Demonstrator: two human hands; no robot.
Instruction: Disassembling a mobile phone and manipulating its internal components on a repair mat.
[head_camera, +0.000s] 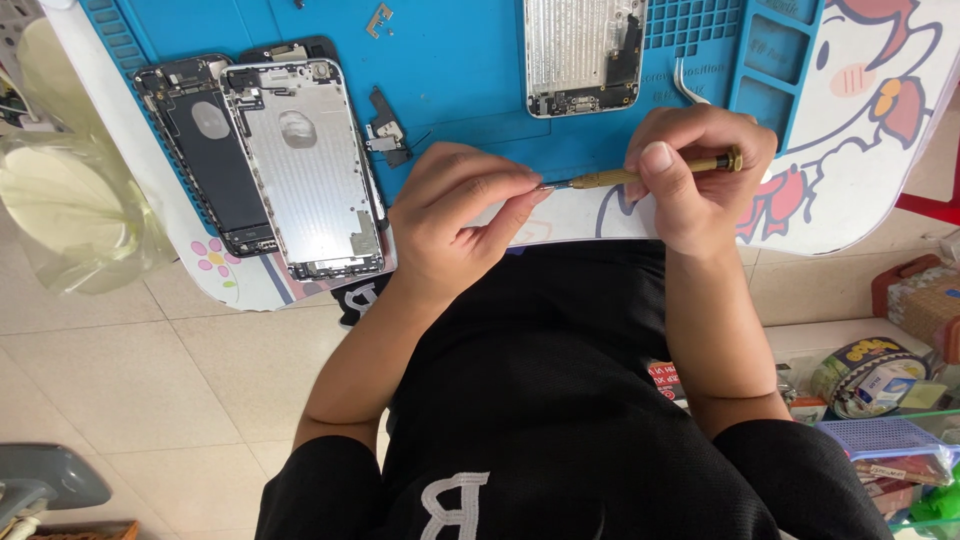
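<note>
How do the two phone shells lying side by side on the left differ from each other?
The dark shell is black inside; the silver shell is bright bare metal. The silver shell lies partly on top of the dark shell, covering its right edge. The silver shell also reaches lower, past the blue mat onto the table edge. Both are opened, lie face up and tilt the same way.

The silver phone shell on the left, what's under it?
Under the silver shell lies a dark phone frame, peeking out at its left, on the blue mat. The shell hides the rest.
</note>
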